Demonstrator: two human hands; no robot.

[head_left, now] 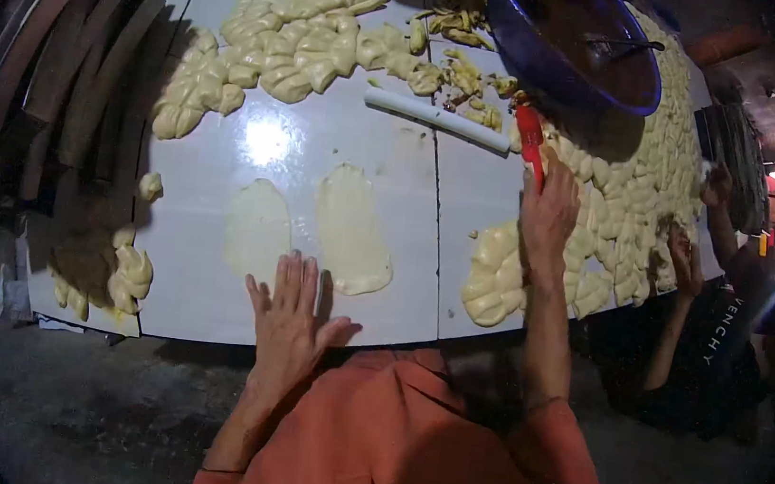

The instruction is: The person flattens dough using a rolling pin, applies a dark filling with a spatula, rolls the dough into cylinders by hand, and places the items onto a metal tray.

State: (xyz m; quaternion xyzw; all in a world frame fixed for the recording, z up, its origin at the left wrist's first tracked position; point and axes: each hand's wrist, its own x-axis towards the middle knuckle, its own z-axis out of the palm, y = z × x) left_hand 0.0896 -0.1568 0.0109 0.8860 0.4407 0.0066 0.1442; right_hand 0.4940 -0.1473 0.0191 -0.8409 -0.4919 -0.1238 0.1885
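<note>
My left hand lies palm down with fingers spread at the front edge of the table, its fingertips next to two thin, flattened ovals of pale dough. The left oval is paler; the right oval is longer. My right hand is closed around a long red tool, perhaps a spatula, pointing away from me toward the dark scraps. Just left of the tool lies a white rolling pin. Lumps of soft dough sit beside my right wrist.
A blue bowl with brown contents and a dark-handled utensil stands at the far right. Dough pieces cover the far left. Dark curved boards lean at left. At right, another person's hand is over dough.
</note>
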